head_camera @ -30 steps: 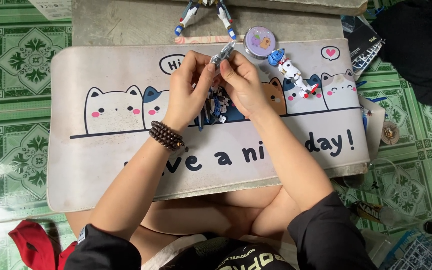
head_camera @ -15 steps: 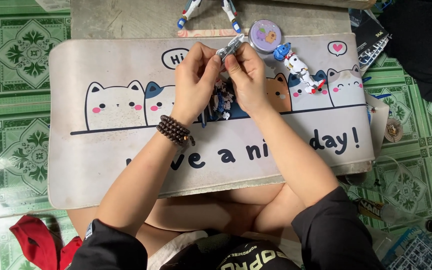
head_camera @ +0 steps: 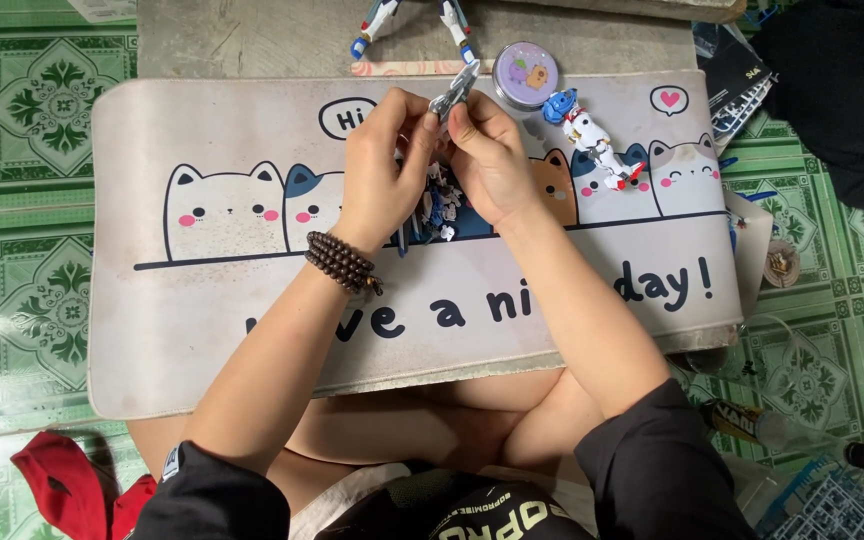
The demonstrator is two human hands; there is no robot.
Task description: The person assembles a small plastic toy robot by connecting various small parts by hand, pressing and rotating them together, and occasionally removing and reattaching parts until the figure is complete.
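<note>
Right now my left hand (head_camera: pixel 384 165) and my right hand (head_camera: pixel 487 160) meet over the mat (head_camera: pixel 202 320), fingertips pinched together on one small grey plastic part (head_camera: pixel 454 90) that sticks up and away from my right thumb. Both hands are closed on it, the left steadying from its side, the right pinching the near end. It looks light, stiff and thin, with a pointed tip, so I judge it brittle; I would grip it by the thicker base, not the tip, and press gently, since smooth plastic this small could slip or snap.

Just under my palms lies one cluster of small blue and white pieces (head_camera: pixel 439 205); I cannot count them singly. Past my right hand, near it, lies one white and blue model figure (head_camera: pixel 592 140) on its side, and just beyond my fingertips sits one round lilac tin (head_camera: pixel 525 74). Further out, beyond the mat's far edge, one more figure's two legs (head_camera: pixel 412 20) show. On my left wrist is one dark bead bracelet (head_camera: pixel 342 262). Well off to my right lie grey part frames (head_camera: pixel 832 510) on the green tiled floor (head_camera: pixel 12 250).
</note>
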